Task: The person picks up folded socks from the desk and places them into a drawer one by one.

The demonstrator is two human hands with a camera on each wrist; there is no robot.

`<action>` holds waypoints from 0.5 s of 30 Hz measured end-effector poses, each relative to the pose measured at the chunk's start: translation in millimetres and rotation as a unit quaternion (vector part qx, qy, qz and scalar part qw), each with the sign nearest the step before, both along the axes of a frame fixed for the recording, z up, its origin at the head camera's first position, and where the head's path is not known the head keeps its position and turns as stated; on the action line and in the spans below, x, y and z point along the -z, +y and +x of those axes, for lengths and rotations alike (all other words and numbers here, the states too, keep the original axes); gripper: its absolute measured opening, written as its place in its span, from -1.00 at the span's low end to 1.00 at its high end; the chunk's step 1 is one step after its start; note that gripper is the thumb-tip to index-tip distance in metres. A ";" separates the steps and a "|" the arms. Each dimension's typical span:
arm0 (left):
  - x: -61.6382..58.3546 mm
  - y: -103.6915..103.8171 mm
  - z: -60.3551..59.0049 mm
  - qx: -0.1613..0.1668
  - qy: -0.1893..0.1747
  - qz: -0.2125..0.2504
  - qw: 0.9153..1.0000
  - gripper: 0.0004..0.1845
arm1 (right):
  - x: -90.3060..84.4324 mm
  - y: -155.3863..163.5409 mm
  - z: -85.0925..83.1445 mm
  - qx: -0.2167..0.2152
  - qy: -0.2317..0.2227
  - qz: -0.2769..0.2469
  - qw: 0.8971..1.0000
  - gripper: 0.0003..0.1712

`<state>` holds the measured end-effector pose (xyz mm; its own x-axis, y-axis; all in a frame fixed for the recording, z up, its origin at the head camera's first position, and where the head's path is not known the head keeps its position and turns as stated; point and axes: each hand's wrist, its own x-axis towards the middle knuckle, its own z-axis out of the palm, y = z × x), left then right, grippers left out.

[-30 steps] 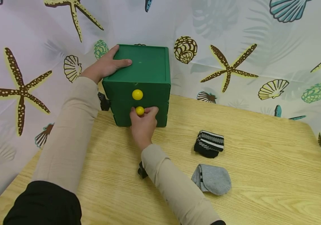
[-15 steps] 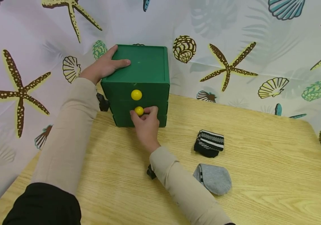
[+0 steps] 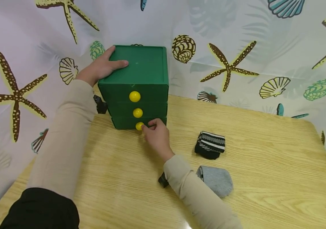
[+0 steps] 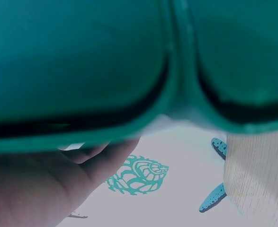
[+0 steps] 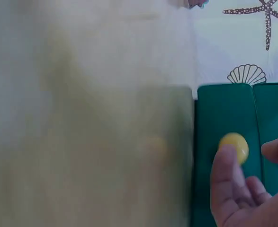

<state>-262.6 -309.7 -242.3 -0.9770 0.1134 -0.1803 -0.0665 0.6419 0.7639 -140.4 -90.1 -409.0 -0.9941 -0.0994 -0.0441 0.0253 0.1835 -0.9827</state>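
Seashell and starfish prints cover the pale curtain [image 3: 266, 47] that hangs behind a light wooden table [image 3: 266, 190].

At the far left of the table stands a green drawer box [image 3: 140, 68] with three drawers stacked one above the other, all closed, each with a round yellow knob on its front. The left hand [image 3: 100, 67] rests on the far left corner of the box's top, palm down, fingers laid fairly straight over the edge and the thumb stretched flat across the lid; it holds nothing. In the left wrist view the green box fills most of the frame, blurred and very close, with part of the palm [image 4: 44, 189] below it.

Lower on the box's front, the top knob [image 3: 134, 96] and the middle knob [image 3: 137, 112] stand free. The right hand [image 3: 157, 136] is at the bottom knob [image 3: 139, 126], its thumb and forefinger curled in close on either side, touching it at the right edge; whether they pinch it firmly cannot be told. The right wrist view shows a yellow knob [image 5: 234, 145] against the green front just beyond the fingertips [image 5: 223, 161], with the left half of that frame blurred.

Right of the hand, well apart from the box, a black-and-white striped sock bundle [image 3: 210, 145] lies on the table, and a grey sock bundle [image 3: 215, 180] lies just nearer, beside the right sleeve [image 3: 197, 197].
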 end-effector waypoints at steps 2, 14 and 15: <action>1.8 -1.7 -0.2 -0.002 0.000 0.002 1.000 0.08 | 4.4 -6.6 1.5 0.002 -0.042 -0.045 0.998 -0.66; 2.1 -0.6 0.8 -0.005 0.006 0.006 1.000 0.07 | 29.1 -52.1 5.7 0.118 -0.053 -0.262 0.956 -0.63; 1.7 -0.5 1.0 -0.005 0.007 0.006 1.000 0.07 | 30.2 -54.8 5.3 0.127 -0.045 -0.264 0.955 -0.63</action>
